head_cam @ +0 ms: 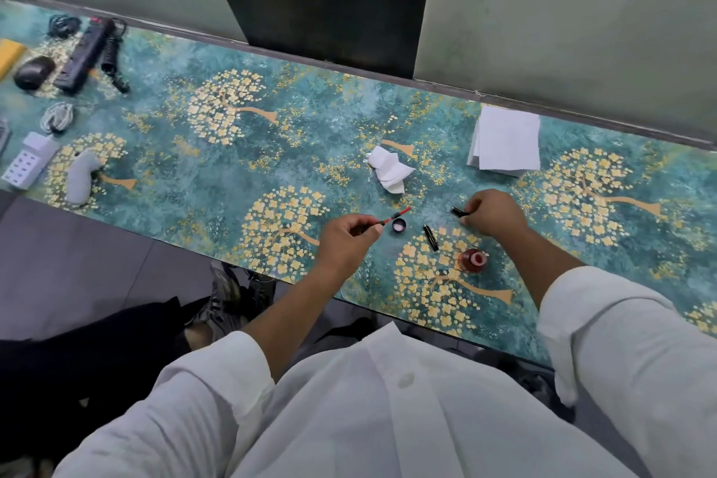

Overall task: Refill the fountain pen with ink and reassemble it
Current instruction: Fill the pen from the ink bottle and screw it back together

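Observation:
My left hand (347,235) pinches the pen's inner section with its red ink-filled converter (395,215), which points up and to the right above the table. My right hand (492,211) lies on the table with its fingers curled round a black pen part (459,211) that sticks out to the left. Between my hands a second black pen part (430,237) lies loose. The open ink bottle (473,260), holding red ink, stands near the front edge under my right forearm. Its black cap (399,225) lies upturned beside the converter.
A crumpled white tissue (390,169) lies behind my hands. A stack of white paper (504,144) sits at the back right. At the far left are a mouse (33,71), a power strip (83,54), cables and a white adapter (27,163).

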